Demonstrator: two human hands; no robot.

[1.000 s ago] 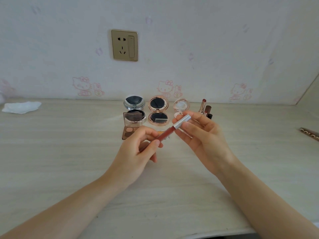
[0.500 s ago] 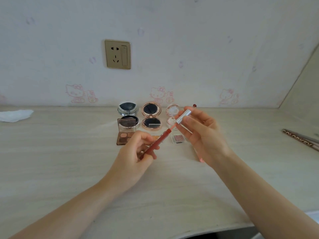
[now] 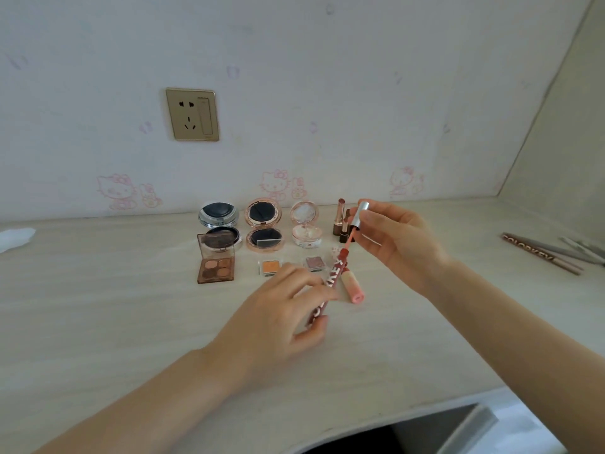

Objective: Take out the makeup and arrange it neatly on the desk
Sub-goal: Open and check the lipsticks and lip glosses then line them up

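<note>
Lip gloss tube (image 3: 329,283), lettering partly legible, is being gripped by left hand (image 3: 281,317); right hand (image 3: 397,239) is pinching its silver cap (image 3: 359,215). "COLORKEY" pencils (image 3: 540,253) are lying near the desk (image 3: 98,306) right edge.

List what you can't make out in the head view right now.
- Lip gloss tube: lower end hidden in the left hand; lettering partly covered.
- Wand tip: inside the tube neck, below the silver cap pinched by the right hand.
- Lipsticks: partly behind cap and fingers; count unclear.
- White tissue: cut by left edge.
</note>
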